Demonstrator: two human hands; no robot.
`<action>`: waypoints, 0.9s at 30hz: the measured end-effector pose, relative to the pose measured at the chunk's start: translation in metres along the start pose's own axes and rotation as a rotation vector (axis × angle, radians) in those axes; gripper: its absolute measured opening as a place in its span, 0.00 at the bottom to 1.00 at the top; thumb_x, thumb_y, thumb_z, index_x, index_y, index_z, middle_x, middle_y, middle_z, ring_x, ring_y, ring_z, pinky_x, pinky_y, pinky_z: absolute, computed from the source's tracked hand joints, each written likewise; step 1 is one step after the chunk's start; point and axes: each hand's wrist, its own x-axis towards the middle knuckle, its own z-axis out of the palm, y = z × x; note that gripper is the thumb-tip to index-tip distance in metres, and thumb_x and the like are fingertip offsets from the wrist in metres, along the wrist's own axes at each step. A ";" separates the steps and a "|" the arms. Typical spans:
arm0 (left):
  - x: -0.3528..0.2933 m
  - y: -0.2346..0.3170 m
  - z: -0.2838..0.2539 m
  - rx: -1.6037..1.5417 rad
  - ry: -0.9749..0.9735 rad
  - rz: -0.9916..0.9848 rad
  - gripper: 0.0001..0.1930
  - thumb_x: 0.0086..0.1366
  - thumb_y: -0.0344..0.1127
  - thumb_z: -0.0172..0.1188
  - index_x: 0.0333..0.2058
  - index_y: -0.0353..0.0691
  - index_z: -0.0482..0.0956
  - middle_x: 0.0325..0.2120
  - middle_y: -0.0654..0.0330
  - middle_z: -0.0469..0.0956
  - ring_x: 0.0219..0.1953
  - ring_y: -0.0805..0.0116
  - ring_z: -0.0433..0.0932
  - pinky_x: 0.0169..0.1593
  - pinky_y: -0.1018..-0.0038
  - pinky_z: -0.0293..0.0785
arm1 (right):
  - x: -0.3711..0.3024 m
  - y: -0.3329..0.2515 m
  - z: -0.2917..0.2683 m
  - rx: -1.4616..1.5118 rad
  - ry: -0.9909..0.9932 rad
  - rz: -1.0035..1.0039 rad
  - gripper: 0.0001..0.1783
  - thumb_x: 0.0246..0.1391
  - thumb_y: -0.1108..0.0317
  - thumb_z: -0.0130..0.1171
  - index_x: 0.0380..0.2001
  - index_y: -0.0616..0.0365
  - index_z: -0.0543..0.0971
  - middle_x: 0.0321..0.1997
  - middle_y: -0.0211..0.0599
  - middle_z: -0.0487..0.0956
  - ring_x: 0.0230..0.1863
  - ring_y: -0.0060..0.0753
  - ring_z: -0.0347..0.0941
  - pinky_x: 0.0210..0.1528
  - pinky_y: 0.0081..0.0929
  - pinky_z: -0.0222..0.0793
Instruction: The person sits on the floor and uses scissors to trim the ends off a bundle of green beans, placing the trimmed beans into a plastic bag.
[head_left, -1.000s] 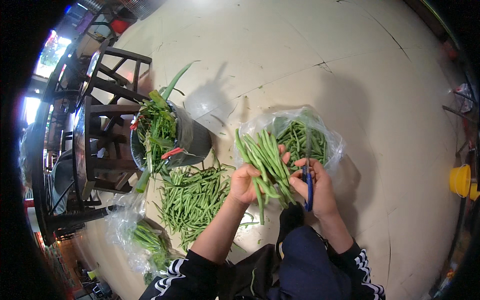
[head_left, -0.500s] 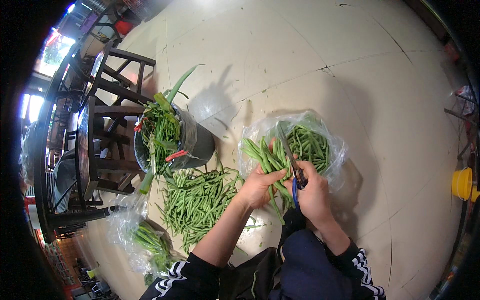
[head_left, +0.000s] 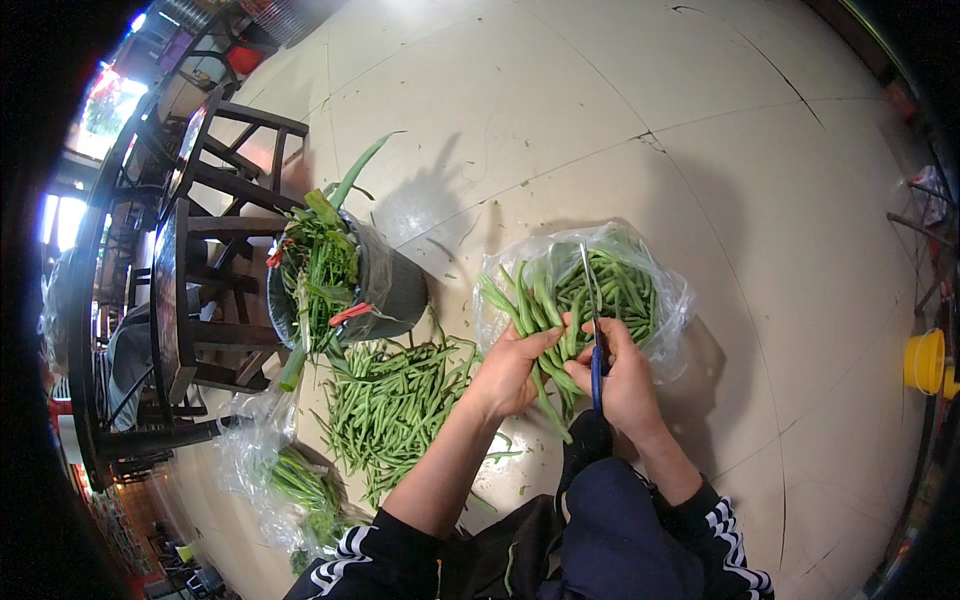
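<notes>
A bunch of green beans (head_left: 538, 318) is gripped in my left hand (head_left: 512, 372), the thumb pressed across it and several beans poking out above and below. My right hand (head_left: 622, 388) holds a pair of scissors (head_left: 598, 362) with dark blades and blue handles. The blades point away from me, seen nearly edge-on, just right of the bunch; the right fingertips come close to the beans. Beyond both hands a clear plastic bag (head_left: 672, 300) lies open on the floor, with many green beans (head_left: 630, 290) in it. Left of my left forearm a loose heap of green beans (head_left: 395, 410) covers the floor.
A grey bucket (head_left: 392, 285) full of green vegetable trimmings (head_left: 325, 262) stands beyond the heap. Dark wooden stools (head_left: 215, 290) line the left. A plastic bag of leafy greens (head_left: 300, 480) lies at lower left. A yellow bucket (head_left: 924, 364) sits at the far right.
The scissors have turned more upright, their tips swinging right and their handles now more edge-on. My right hand has tilted with them. The bean bunch in my left hand has shifted slightly.
</notes>
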 end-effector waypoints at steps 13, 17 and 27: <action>-0.003 0.002 0.000 0.142 0.066 -0.161 0.17 0.67 0.28 0.54 0.54 0.36 0.69 0.42 0.55 0.80 0.43 0.63 0.80 0.44 0.65 0.80 | 0.019 -0.006 -0.006 0.222 0.073 0.039 0.21 0.52 0.78 0.61 0.49 0.64 0.68 0.31 0.34 0.76 0.29 0.20 0.73 0.33 0.19 0.71; -0.011 0.006 0.004 0.221 -0.101 -0.232 0.19 0.67 0.29 0.54 0.56 0.34 0.68 0.46 0.52 0.79 0.44 0.61 0.80 0.45 0.63 0.80 | 0.036 -0.001 -0.020 0.317 0.041 0.078 0.22 0.52 0.79 0.61 0.50 0.64 0.67 0.30 0.35 0.74 0.20 0.22 0.72 0.25 0.21 0.72; 0.004 0.005 -0.021 -0.166 -0.128 -0.270 0.16 0.68 0.35 0.55 0.52 0.34 0.72 0.40 0.56 0.81 0.42 0.62 0.81 0.50 0.62 0.78 | 0.036 0.007 -0.014 0.367 -0.008 0.089 0.18 0.55 0.74 0.62 0.48 0.58 0.69 0.35 0.36 0.77 0.37 0.24 0.75 0.41 0.21 0.72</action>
